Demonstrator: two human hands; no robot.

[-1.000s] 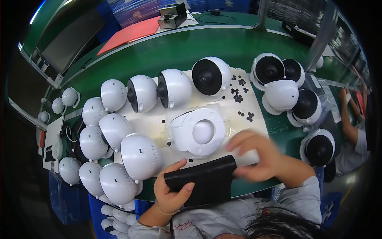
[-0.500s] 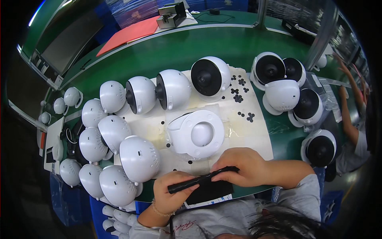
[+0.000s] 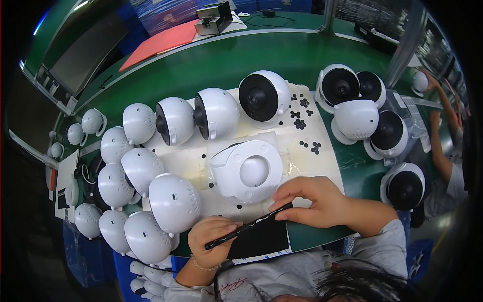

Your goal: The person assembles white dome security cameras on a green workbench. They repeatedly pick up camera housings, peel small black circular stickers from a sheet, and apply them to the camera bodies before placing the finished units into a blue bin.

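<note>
A worker's left hand (image 3: 211, 239) and right hand (image 3: 313, 202) grip opposite ends of the bent edge of a black sheet (image 3: 262, 238), held at the near side of the green worktop (image 3: 282, 55). Just beyond, I see a white camera (image 3: 248, 171) lying with its ring-shaped base up on a cream board (image 3: 322, 168). Black dots (image 3: 300, 124) (some in flower-like clusters) lie far right on the board; more cameras (image 3: 174, 204) crowd the left.
</note>
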